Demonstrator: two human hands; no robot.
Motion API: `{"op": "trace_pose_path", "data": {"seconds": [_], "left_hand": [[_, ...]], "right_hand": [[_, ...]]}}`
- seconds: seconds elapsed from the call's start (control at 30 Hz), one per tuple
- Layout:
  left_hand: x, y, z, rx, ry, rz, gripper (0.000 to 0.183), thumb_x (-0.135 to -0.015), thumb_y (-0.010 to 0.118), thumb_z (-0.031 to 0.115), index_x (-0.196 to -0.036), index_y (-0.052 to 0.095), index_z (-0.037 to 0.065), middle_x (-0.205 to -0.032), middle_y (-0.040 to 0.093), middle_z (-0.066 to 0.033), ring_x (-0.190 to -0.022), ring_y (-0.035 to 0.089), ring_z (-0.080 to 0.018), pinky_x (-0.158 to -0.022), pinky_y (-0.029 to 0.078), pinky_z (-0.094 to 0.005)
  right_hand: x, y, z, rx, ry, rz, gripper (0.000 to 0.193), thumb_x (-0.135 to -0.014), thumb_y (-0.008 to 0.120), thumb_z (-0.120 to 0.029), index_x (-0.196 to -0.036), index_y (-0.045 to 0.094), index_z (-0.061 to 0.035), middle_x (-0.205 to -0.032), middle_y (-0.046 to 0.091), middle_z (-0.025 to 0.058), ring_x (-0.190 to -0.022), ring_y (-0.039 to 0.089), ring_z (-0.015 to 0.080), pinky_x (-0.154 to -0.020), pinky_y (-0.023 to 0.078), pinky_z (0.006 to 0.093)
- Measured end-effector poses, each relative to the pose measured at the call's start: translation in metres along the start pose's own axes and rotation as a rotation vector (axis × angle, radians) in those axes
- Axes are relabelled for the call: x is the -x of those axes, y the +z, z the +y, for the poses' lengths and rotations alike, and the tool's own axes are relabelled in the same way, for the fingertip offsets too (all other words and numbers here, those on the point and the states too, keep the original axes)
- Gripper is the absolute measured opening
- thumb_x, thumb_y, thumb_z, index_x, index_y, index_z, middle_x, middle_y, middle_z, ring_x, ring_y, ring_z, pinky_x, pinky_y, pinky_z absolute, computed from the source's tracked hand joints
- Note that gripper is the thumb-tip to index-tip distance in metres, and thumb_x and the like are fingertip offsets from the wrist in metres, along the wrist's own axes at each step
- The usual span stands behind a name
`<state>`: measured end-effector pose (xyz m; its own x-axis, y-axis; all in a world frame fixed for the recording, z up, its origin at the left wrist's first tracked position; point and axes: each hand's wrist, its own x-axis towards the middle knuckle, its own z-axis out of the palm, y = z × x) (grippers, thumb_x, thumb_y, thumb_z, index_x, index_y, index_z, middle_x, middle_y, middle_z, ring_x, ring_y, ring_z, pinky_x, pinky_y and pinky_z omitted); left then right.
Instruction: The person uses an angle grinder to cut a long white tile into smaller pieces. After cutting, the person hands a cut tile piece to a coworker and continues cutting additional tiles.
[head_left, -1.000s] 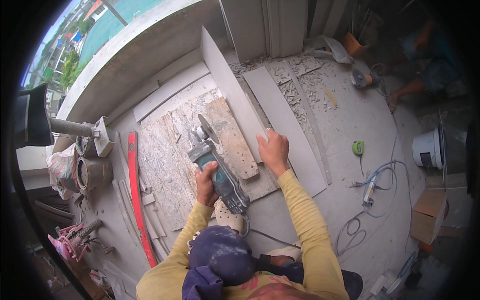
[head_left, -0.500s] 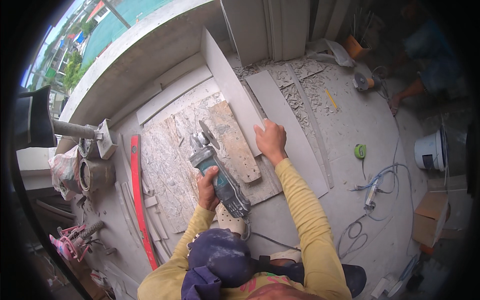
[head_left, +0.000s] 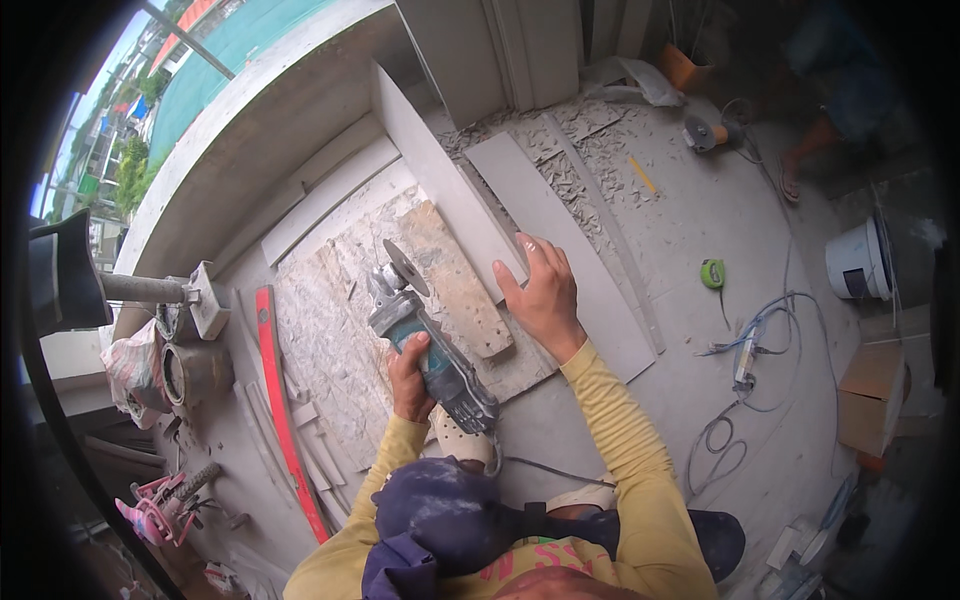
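Head view, watched from my remote station. Left hand [head_left: 408, 380] wrapped around the body of an angle grinder [head_left: 420, 350], thumb over the casing; I log a firm grasp. The grinder is over the worn work board [head_left: 325, 285], its cutting disc [head_left: 407, 268] above or just beside the pale brown slab [head_left: 450, 270]. Whether the disc spins, I cannot tell.

Right hand [head_left: 545, 300] loosened, thumb and fingers spread apart, at the near end of a long grey panel [head_left: 435, 165] standing on edge beside the slab. Fingertips look to be at its top edge; contact I cannot confirm.

State of work, my judgement: some cutting is already done. Narrow strips [head_left: 315, 455] lie left of the board beside a red level [head_left: 280, 410], and broken chips [head_left: 600, 185] cover the floor beyond a flat grey panel [head_left: 560, 240]. Remaining: I make out no cut line on the standing panel, and the disc looks apart from it, so I record no cut under way there. Its far side is hidden from me, so any mark on that face goes unrecorded.

Nearby, right side: green tape measure [head_left: 712, 273] and yellow pencil [head_left: 642, 175] on the floor, neither in hand; a second grinder [head_left: 705, 133] lies farther off, untouched
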<state>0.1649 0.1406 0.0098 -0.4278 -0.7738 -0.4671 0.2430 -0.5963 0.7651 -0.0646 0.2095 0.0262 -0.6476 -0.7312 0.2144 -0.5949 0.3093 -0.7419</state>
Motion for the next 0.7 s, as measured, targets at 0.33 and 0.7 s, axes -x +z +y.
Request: {"op": "trace_pose_path", "data": {"seconds": [0.33, 0.7], "left_hand": [[-0.026, 0.075, 0.001, -0.01, 0.072, -0.202, 0.044, -0.095, 0.083, 0.013, -0.131, 0.061, 0.001, -0.108, 0.073, -0.0091, -0.089, 0.072, -0.0171, -0.078, 0.062, -0.0323], [-0.02, 0.251, -0.007, 0.037, 0.078, -0.603, 0.042, -0.089, 0.089, 0.017, -0.118, 0.063, 0.001, -0.097, 0.071, -0.0047, -0.082, 0.068, -0.013, -0.074, 0.059, -0.0315]], "right_hand": [[0.101, -0.024, -0.066, 0.017, 0.12, -0.252, 0.107, -0.078, 0.09, -0.023, -0.161, 0.028, 0.0033, -0.141, 0.054, 0.0292, -0.121, 0.064, 0.0482, -0.097, 0.057, 0.0525], [0.071, -0.111, -0.047, 0.367, 0.249, 0.315, 0.081, -0.077, 0.091, -0.024, -0.141, 0.049, 0.0037, -0.108, 0.072, 0.0252, -0.094, 0.073, 0.0467, -0.081, 0.058, 0.0527]]}}
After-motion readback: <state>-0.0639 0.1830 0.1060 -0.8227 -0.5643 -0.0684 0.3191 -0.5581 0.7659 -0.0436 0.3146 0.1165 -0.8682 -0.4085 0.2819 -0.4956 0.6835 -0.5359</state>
